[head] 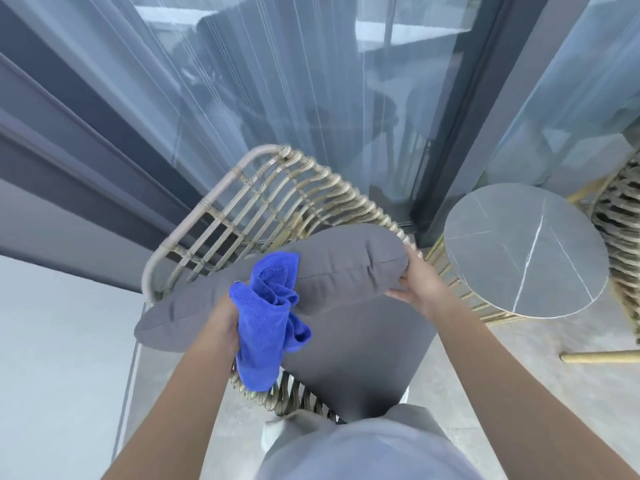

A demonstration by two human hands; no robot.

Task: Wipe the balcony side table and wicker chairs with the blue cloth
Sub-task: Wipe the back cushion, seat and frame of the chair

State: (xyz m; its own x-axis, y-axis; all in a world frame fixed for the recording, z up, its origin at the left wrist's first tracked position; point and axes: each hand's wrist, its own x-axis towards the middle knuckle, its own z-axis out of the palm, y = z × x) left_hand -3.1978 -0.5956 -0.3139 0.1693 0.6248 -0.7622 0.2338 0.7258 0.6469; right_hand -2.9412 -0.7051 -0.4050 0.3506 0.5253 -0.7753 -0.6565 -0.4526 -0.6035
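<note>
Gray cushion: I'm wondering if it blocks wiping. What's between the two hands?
In the head view, the gray cushion spans from the left hand, which grips the blue cloth, to the right hand.

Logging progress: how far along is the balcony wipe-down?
Nothing looks finished. In hand: left hand grips the blue cloth; both hands hold the grey cushion above the wicker chair, right hand at its end. Left: side table, second wicker chair.

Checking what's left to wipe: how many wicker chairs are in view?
2: one wicker chair straight ahead under the grey cushion, another cut off at the right edge. Others may be out of view.
</note>
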